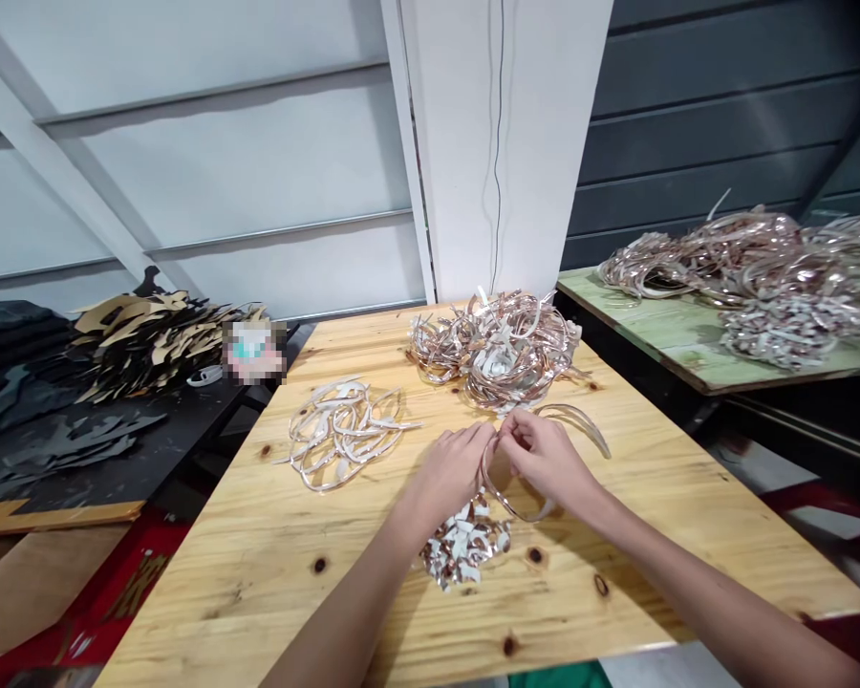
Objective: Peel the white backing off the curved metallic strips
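Observation:
My left hand (456, 466) and my right hand (543, 453) meet over the middle of the wooden table (258, 592). Both are closed, fingers pinched together on a shiny rose-gold strip (498, 492). One part of it loops down below the hands, and a curved length (580, 420) reaches out to the right behind my right hand. The exact pinch point is hidden by the fingers. Just beneath my left wrist lies a small heap of short cut strip pieces (465, 545), copper and white.
A big tangled pile of copper strips (502, 349) sits at the table's far end. Looser pale strips (340, 430) lie left of my hands. More strips cover a green table (674, 330) at right. A black table (186, 411) at left carries stacked brown and black cut sheets (158, 344).

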A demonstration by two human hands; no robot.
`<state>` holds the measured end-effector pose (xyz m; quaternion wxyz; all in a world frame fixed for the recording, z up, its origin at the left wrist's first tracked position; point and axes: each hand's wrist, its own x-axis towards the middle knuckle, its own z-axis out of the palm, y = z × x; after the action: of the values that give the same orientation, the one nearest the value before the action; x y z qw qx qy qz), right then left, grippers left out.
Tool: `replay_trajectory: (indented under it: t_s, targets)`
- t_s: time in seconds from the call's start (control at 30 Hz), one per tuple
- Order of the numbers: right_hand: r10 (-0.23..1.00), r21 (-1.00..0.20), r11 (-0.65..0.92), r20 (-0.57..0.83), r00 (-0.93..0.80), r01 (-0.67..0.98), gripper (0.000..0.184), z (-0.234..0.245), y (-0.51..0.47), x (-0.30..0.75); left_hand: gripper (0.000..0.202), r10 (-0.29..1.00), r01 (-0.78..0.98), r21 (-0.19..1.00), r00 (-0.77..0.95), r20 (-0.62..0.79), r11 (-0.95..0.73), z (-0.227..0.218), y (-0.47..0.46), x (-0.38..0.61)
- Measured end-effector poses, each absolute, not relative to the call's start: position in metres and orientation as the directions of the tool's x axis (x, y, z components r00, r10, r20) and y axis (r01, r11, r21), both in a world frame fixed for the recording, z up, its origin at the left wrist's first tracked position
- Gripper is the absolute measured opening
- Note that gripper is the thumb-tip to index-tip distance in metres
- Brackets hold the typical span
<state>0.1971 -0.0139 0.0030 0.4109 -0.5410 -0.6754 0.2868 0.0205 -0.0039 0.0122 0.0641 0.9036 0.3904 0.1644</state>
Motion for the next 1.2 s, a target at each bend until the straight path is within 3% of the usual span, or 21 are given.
replay_trajectory:
  t_s: [0.3,0.4,0.53,0.8,0.97,1.07,1.2]
  targets:
    - [0.927,-0.664,0.317,0.367,-0.073,0.677,0.016,0.003,-0.014,0.197,0.035,0.799,0.644,0.480,0.535,0.275,-0.596,0.006,-0.003,0.019]
    - [0.931,-0.701,0.328,0.354,-0.090,0.633,0.014,0.004,-0.013,0.199,0.035,0.819,0.593,0.579,0.505,0.274,-0.559,0.006,-0.003,0.018]
    - [0.943,-0.798,0.333,0.283,-0.176,0.503,0.017,0.006,-0.013,0.201,0.035,0.811,0.559,0.612,0.520,0.266,-0.559,0.008,-0.005,0.018]
    - [0.922,-0.765,0.388,0.331,-0.203,0.514,0.029,0.007,-0.016,0.196,0.040,0.827,0.395,0.763,0.466,0.313,-0.511,0.006,-0.002,0.022]
    - [0.907,-0.777,0.420,0.362,-0.215,0.468,0.028,0.010,-0.018,0.197,0.060,0.940,0.311,0.905,0.268,0.209,-0.290,-0.010,0.010,0.026]
    - [0.896,-0.799,0.443,0.378,-0.235,0.406,0.026,0.010,-0.020,0.196,0.065,0.956,0.281,0.928,0.231,0.182,-0.244,-0.010,0.010,0.025]
    - [0.867,-0.775,0.496,0.420,-0.268,0.392,0.027,0.009,-0.022,0.195,0.054,0.922,0.350,0.864,0.272,0.276,-0.362,0.002,0.002,0.023]
